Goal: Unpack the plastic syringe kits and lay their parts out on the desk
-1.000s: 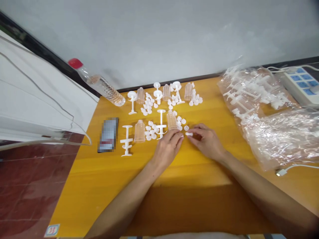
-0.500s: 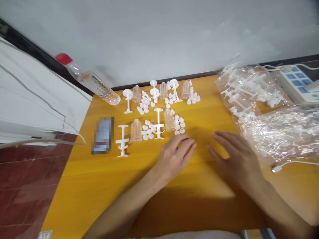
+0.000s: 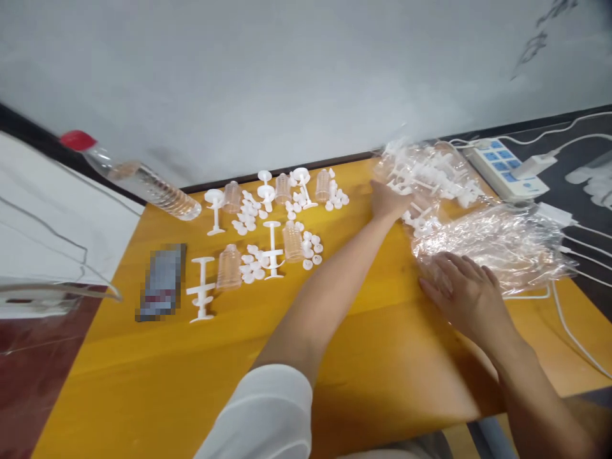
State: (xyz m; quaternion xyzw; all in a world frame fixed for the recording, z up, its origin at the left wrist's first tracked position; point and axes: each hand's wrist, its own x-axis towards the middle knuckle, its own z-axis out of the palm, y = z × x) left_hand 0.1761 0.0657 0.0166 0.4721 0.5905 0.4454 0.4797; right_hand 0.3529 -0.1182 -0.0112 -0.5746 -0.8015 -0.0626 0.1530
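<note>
My left hand point(image 3: 389, 201) reaches to the left edge of a clear plastic bag point(image 3: 430, 169) with white plastic parts in it. Its fingers are partly hidden there. Closer to me, my right hand point(image 3: 471, 296) is curled over the near left corner of a crinkled clear plastic bag point(image 3: 502, 239), film showing between thumb and fingers. Left of my hands, white plastic stands point(image 3: 272, 248), ribbed clear little bottles point(image 3: 292, 242) and small white caps point(image 3: 313, 248) lie grouped in two rows.
A water bottle point(image 3: 153, 191) with a red cap leans at the back left. A blurred-out dark flat object point(image 3: 161, 280) lies on the yellow table point(image 3: 229, 376). Behind the bags is a power strip point(image 3: 507, 169); white cables point(image 3: 568, 325) run along the right side.
Both hands have moved from the middle of the table to the bags, the left one farther back. My view has shifted right, showing more of the power strip and cables.
</note>
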